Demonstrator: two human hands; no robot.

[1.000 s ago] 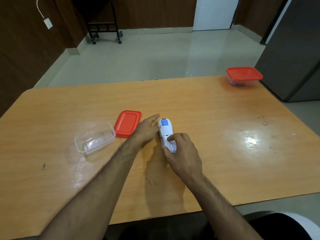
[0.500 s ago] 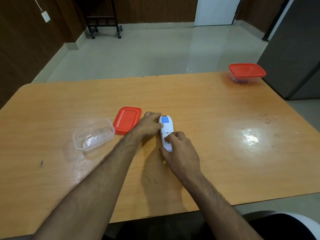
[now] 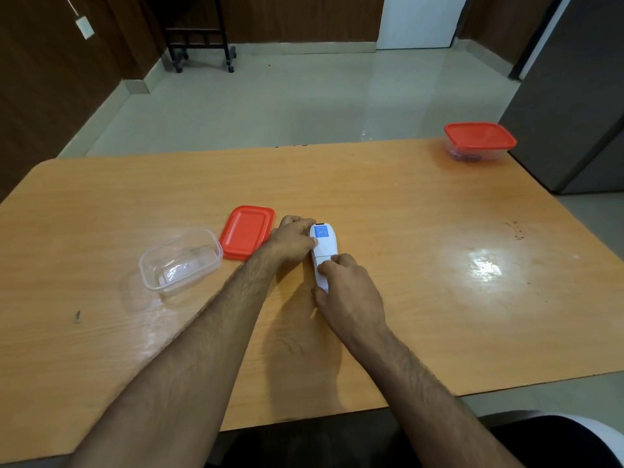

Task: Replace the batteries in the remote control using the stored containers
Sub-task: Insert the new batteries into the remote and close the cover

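- The remote control [image 3: 323,251] lay back-up on the table [image 3: 405,204], its long axis running away from the person, the blue-labelled end farthest.
- The left hand [image 3: 293,240] was closed on its far half; the right hand [image 3: 351,292] pressed fingers onto the near half.
- Left of the grip sat an open, seemingly empty clear container [image 3: 180,261] and its red lid [image 3: 246,231].
- The lidded container [image 3: 479,141] far to the right was untouched; whether batteries were swapped could not be told.

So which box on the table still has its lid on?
Look at the wooden table, then go to its far right corner by the grey cabinet. The closed container sits there alone, red lid on top; the open container lies near the left hand, its loose lid beside it.
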